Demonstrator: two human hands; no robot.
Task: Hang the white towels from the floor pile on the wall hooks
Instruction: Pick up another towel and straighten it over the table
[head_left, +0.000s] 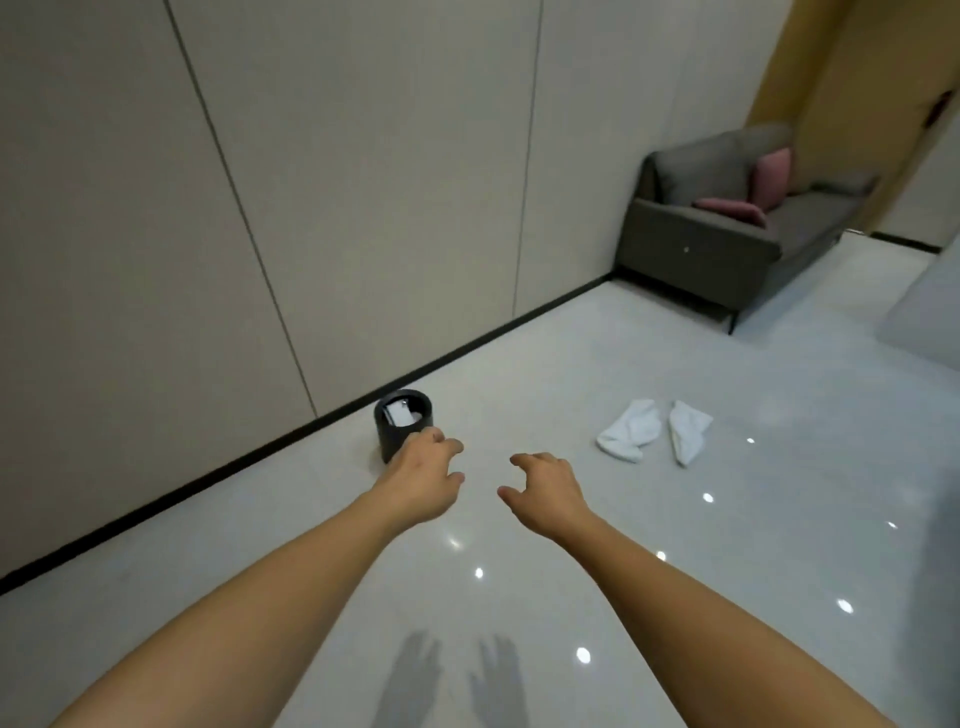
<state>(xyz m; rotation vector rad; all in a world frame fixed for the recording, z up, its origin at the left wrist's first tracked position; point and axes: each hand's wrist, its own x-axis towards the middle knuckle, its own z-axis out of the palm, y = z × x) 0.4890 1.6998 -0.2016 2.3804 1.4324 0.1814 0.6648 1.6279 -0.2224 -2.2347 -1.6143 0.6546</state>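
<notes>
Grey sofa (727, 218) stands in the far right corner of the floor (675, 571). Two white towels (652, 430) lie mid-floor, right of your hands. Black bin (402, 423) sits by the wall edge. Your left hand (423, 478) and right hand (545, 491) are empty, fingers loosely spread.

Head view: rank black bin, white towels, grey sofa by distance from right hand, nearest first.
From the right hand:
1. White towels, on the floor ahead to its right.
2. Black bin, left by the wall; close to the towels' distance.
3. Grey sofa, far right corner.
</notes>
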